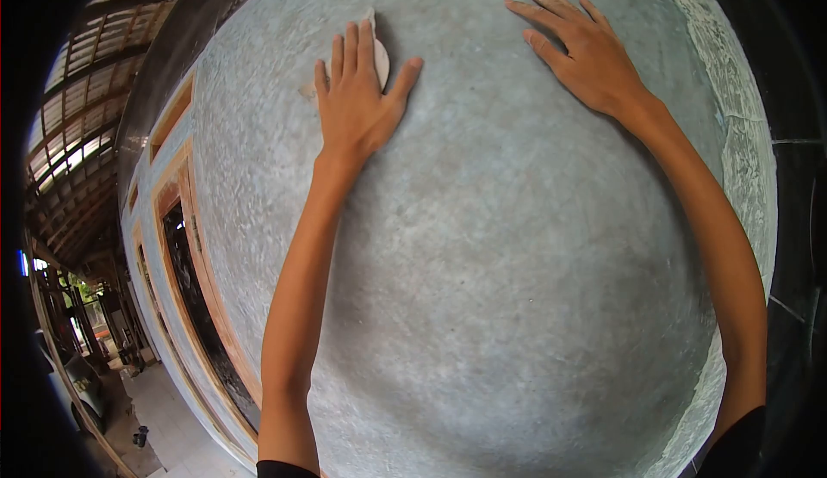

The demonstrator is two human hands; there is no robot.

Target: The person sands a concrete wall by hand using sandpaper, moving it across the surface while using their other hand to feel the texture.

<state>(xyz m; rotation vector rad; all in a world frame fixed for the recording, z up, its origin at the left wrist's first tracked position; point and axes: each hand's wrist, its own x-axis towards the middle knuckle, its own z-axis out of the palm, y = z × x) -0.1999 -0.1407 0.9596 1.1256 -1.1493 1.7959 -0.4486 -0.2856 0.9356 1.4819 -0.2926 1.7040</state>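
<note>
Your bare arms (295, 314) span the mottled grey wall (517, 288); on it your flat left hand (355, 103), unclenched, partly covers a thin white pad (382, 65), which could slip if pressure slackens; your right hand (590, 54) splays empty.

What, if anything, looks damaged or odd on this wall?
A rough whitish strip along the right edge of the grey wall stands out: its patchy texture differs from the smoother surface beside it. Whether that's damage, I can't tell.

I see a wall (517, 263) mottled blue-grey, an off-white flat piece (382, 65) at upper centre, orange-brown frame (191, 211) at left, black tiles (794, 220) with pale lines at right.
</note>
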